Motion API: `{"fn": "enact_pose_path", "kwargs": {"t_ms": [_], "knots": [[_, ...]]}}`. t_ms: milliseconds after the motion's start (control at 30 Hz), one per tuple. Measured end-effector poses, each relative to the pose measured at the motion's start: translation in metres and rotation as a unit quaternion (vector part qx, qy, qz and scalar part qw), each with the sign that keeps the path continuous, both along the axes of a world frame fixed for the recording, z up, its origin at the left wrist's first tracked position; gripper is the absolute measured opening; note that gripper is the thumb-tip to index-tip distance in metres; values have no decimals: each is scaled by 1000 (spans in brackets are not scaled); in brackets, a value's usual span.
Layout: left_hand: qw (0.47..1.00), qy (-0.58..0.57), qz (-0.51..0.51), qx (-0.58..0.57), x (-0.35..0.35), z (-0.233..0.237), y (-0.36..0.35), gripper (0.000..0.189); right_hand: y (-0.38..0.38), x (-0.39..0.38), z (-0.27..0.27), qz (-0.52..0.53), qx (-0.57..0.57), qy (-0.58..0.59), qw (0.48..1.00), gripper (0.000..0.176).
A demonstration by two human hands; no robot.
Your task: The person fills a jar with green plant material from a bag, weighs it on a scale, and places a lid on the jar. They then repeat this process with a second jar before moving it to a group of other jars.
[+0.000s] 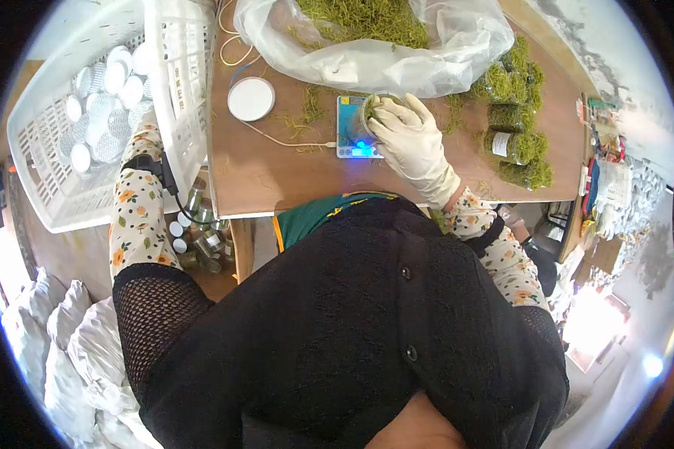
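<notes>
My right hand [413, 138], in a cream glove, is closed around the mouth of a glass jar [365, 120] holding some green moss. Under the jar is a small blue digital scale [345, 133] with a lit display. My left forearm, in a floral sleeve, reaches to the white plastic basket [43, 196] at the left. Little of my left hand [149, 120] shows there; the basket wall hides its fingers. White round jar lids [97, 112] lie heaped in that basket. Beyond the scale, a clear plastic bag [352, 69] holds loose green moss [367, 19].
Several moss-filled jars [511, 146] stand or lie at the table's right. A white round disc [251, 99] and a white cable [284, 142] lie left of the scale. Below the table are glass jars [206, 243]; white sacks [90, 352] are stacked at lower left.
</notes>
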State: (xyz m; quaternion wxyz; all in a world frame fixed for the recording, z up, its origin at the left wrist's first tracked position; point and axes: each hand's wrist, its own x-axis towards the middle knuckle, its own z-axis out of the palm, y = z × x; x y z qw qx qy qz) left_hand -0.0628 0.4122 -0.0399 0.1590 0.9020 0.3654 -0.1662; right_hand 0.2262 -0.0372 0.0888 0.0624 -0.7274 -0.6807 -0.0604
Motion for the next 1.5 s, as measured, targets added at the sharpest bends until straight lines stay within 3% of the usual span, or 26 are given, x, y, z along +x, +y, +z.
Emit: {"fn": "enact_pose_path", "kwargs": {"t_ms": [233,367,400,467,567,667,733,833,867,967,1000,1067,1133,1233,1267,1300,1367,1500], "knots": [[1000,4,5,12,-8,-11,5,40,6,16,51,-8,-43,64,997,47],[999,-23,13,27,-21,-20,21,41,22,79,59,-26,97,149,984,41],[998,-47,10,36,-30,-31,36,41,27,98,50,-46,130,119,983,38],[992,-104,9,68,-54,-44,49,41,49,140,48,-139,-30,197,970,39],[984,-71,121,106,-34,57,-18,26,82,197,1,-196,-121,184,956,48],[968,-169,130,129,-66,43,-12,26,113,224,-43,-225,-212,136,941,60],[949,-202,194,146,-71,60,-24,27,136,221,-66,-261,-253,110,925,69],[913,-261,253,187,-79,74,-46,27,151,201,-68,-302,-269,72,912,79],[901,-278,265,202,-83,77,-53,27,151,199,-61,-288,-291,89,908,68],[797,-419,430,57,-91,89,-71,28,146,216,-85,-251,-240,85,934,54],[733,-528,428,19,-88,103,-86,27,143,224,-94,-247,-215,78,942,48],[730,-557,390,76,-108,121,-103,29,133,229,-92,-242,-176,78,951,38],[646,-650,401,4,-117,135,-115,32,126,239,-66,-244,-163,115,949,39],[488,-756,408,-156,-111,165,-147,37,114,263,-78,-222,-89,142,961,44],[466,-758,422,-177,-106,172,-161,37,114,267,-72,-209,-152,120,958,46],[442,-756,423,-233,-110,170,-168,38,111,274,-81,-238,-128,187,944,45],[385,-753,416,-334,-119,161,-180,40,103,282,-86,-274,-18,470,839,44],[439,-736,424,-293,-95,154,-216,46,95,283,-86,-280,59,543,789,42]]}}
